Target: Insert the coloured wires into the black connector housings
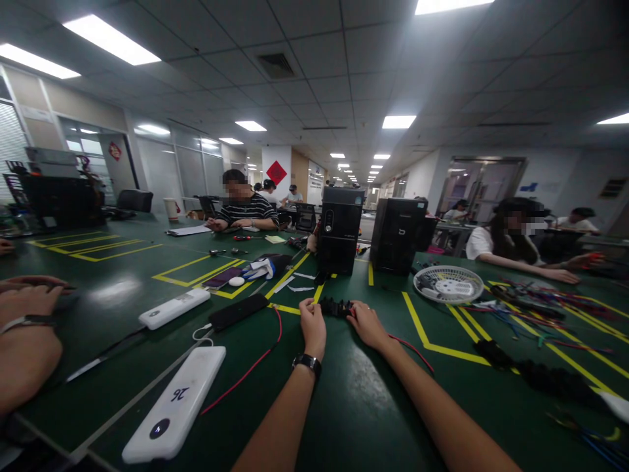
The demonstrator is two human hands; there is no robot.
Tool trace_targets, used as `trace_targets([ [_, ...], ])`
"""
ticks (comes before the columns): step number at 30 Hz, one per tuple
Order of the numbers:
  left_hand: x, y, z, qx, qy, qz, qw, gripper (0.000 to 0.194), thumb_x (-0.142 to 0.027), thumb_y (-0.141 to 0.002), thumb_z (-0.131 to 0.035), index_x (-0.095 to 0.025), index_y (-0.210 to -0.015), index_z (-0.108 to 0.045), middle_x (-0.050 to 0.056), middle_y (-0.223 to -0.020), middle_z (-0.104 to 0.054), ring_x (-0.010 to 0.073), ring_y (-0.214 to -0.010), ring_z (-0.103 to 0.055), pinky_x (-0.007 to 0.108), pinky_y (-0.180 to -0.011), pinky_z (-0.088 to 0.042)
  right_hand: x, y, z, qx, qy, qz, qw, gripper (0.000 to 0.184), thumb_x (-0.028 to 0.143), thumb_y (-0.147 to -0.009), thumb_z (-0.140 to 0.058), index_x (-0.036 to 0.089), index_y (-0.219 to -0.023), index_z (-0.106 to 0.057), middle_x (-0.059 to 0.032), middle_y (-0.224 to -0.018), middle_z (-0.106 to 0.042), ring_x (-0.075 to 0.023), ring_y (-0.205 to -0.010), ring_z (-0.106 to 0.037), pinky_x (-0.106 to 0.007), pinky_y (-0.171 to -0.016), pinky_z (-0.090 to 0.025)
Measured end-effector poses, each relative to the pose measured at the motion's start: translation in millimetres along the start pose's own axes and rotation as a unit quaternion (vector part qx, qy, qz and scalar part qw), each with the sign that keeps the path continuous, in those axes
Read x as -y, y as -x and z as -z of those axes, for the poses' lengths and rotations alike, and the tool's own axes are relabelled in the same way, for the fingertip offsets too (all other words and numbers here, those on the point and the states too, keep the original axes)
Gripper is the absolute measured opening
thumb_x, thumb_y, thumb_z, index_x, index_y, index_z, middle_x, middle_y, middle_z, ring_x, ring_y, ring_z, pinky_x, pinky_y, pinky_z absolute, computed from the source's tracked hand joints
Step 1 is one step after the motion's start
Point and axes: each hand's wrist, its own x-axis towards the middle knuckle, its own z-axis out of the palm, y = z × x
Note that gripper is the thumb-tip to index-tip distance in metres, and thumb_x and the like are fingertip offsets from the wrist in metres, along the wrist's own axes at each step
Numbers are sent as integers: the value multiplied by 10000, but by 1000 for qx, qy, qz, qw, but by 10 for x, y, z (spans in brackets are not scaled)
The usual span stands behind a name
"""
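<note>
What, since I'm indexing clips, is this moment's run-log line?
left hand: gripping black bunched piece, left end | right hand: gripping its right end | red wire: on green table, left of left hand

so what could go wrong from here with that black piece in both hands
The black piece is held between the left hand and right hand, so it might slip or twist if either grip loosened. The loose red wire on the left could catch on the dark wrist strap. A wide outward swing of the right hand might disturb the tangled wires beside the white round basket.
</note>
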Motion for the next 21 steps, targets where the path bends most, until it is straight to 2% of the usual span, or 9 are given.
trace_targets([
  [21, -15, 15, 3, 13, -5, 3, 1000, 174, -214, -838, -473, -189, -1010, -481, 9, -761, -612, 152, -707, -601, 283, -679, -436, -26, -10, -36, -1, -1, -2, 1000, 81, 251, -893, -471, 188, -917, -518, -109, -1261, -521, -233, -1131, -482, -372, -891, -367],
])
